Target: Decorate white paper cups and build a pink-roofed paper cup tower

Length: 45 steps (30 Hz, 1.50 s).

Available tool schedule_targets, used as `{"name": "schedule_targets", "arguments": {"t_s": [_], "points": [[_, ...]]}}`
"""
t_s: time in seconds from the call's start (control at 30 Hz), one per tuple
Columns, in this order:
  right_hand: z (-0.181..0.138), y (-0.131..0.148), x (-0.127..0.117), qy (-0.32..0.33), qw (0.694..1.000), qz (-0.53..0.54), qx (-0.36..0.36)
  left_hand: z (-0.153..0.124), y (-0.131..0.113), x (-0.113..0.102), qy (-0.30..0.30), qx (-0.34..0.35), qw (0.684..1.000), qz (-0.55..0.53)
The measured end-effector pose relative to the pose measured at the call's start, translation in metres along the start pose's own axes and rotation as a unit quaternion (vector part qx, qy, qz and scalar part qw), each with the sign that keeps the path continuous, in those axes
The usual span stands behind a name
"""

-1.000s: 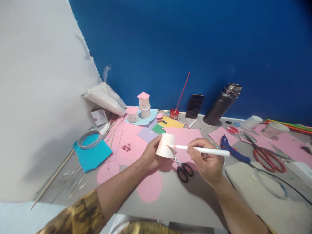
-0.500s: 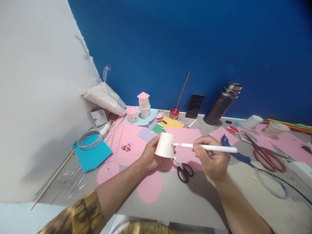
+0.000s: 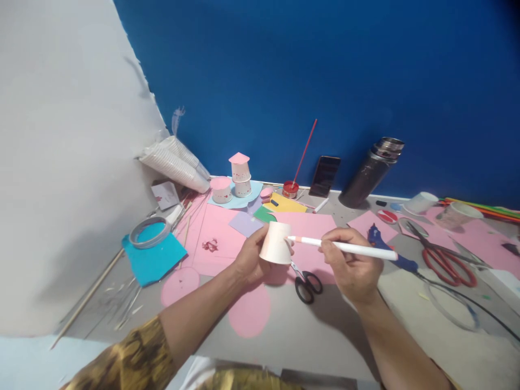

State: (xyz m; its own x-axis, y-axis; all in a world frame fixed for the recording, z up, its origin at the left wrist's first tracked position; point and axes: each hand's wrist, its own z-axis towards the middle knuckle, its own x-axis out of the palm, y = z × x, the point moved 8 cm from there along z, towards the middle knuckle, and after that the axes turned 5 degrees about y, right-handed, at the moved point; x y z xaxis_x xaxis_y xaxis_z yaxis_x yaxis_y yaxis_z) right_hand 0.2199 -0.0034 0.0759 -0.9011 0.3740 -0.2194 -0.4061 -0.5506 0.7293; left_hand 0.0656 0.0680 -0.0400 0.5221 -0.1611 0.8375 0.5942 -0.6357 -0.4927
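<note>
My left hand (image 3: 251, 260) is closed around a small white paper cup (image 3: 276, 244), held upside down above the table. My right hand (image 3: 351, 265) pinches a white marker pen (image 3: 345, 247) that lies almost level, its tip touching the cup's side near the narrow end. Small black-handled scissors (image 3: 306, 283) lie on the table just below the cup. Pink paper sheets (image 3: 303, 227) and pink paper circles (image 3: 249, 310) lie under and in front of my hands.
A stack of decorated cups (image 3: 240, 174), a sleeve of white cups (image 3: 175, 162), a red paint pot (image 3: 290, 189), a phone (image 3: 324, 176) and a dark flask (image 3: 371, 172) stand along the blue wall. A blue glue gun (image 3: 392, 252) and red scissors (image 3: 444, 260) lie to the right, a tape ring (image 3: 149, 232) to the left.
The pen's tip has slid a little up the cup's side, and the cup has tilted slightly in my left hand. Both hands stay in nearly the same place.
</note>
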Motion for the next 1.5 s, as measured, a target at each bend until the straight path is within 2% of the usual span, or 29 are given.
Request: {"name": "schedule_targets", "arguments": {"t_s": [0.57, 1.13, 1.5], "points": [[0.0, -0.001, 0.005, 0.031, 0.999, -0.042, -0.001, -0.001, -0.001, -0.001, -0.015, 0.022, 0.999, 0.031], [0.005, -0.004, -0.006, -0.02, 0.997, -0.067, 0.011, 0.0, -0.004, 0.0, 0.0, 0.021, 0.999, 0.028], [0.004, -0.001, -0.003, -0.013, 0.999, -0.038, 0.001, 0.002, -0.002, 0.0, 0.0, 0.017, 1.0, 0.022]]}}
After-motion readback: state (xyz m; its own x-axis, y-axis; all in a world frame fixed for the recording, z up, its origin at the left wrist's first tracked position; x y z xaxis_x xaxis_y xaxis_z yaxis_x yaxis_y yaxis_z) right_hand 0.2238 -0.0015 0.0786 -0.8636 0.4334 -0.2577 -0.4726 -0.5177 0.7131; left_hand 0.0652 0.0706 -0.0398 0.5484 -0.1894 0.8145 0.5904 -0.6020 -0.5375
